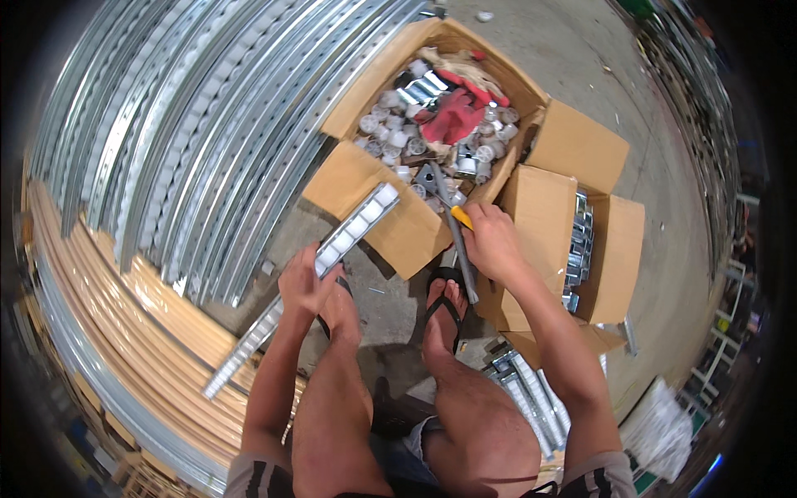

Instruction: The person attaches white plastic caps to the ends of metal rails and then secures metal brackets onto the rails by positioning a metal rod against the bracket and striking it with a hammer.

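Note:
My left hand is closed around a long metal rail fitted with white rollers, a roller track, slanting from lower left to upper right. Its upper end overlaps a flap of the open cardboard box. Fingers curled, my right hand grips a long dark grey bar-like tool with a yellow part at the fingers; its exact kind is unclear. The tool's upper end reaches over the box's near edge. Inside the box are loose white rollers, red-and-cream gloves and shiny metal pieces.
A second cardboard box holding metal brackets stands at the right. Metal rails fill the upper left, with tan lengths below them. More metal strips lie beside my right leg. A plastic-wrapped bundle sits lower right.

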A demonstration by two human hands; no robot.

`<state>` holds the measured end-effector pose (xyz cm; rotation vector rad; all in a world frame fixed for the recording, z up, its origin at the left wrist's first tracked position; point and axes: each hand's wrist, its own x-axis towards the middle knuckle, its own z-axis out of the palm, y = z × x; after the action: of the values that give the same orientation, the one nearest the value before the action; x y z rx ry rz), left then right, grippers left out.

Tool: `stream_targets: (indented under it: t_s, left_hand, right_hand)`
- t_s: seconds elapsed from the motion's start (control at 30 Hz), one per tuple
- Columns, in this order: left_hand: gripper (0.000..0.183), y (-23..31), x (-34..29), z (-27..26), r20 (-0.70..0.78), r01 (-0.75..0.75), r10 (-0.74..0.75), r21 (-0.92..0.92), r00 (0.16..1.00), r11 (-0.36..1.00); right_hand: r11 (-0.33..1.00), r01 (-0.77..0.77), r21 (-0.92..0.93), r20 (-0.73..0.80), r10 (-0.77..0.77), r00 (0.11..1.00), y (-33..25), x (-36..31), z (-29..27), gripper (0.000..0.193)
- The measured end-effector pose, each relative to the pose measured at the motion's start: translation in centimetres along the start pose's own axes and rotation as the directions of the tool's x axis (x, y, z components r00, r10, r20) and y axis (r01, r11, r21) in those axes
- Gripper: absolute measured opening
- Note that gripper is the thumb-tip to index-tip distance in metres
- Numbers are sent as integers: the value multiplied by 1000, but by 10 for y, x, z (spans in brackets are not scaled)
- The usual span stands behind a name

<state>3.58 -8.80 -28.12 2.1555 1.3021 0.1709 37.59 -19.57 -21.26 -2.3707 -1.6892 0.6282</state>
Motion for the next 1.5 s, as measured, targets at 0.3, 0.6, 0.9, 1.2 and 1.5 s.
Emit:
stream_targets:
  t_s: [0.3, 0.6, 0.9, 1.2, 1.5]
  left_hand:
    - [40, 9, 5, -10, 77, 145, -140, -53, 987, 988]
    - [47, 14, 15, -3, 41, 110, -116, 122, 992, 986]
    - [46, 15, 8, 3, 38, 73, -75, 54, 996, 996]
    - [47, 17, 12, -2, 19, 135, -137, 92, 990, 987]
    - [49, 11, 11, -1, 60, 148, -156, 112, 986, 983]
  right_hand:
    - [998, 15, 55, -52, -12, 999, 32, 41, -27, 18]
    - [992, 124, 17, -345, -111, 932, 30, 216, 16, 28]
    - [981, 194, -19, 15, -194, 981, 31, 131, -14, 25]
    - [908, -412, 78, -742, 329, 584, 156, 26, -72, 18]
    - [928, -324, -182, -418, 226, 880, 208, -70, -8, 45]
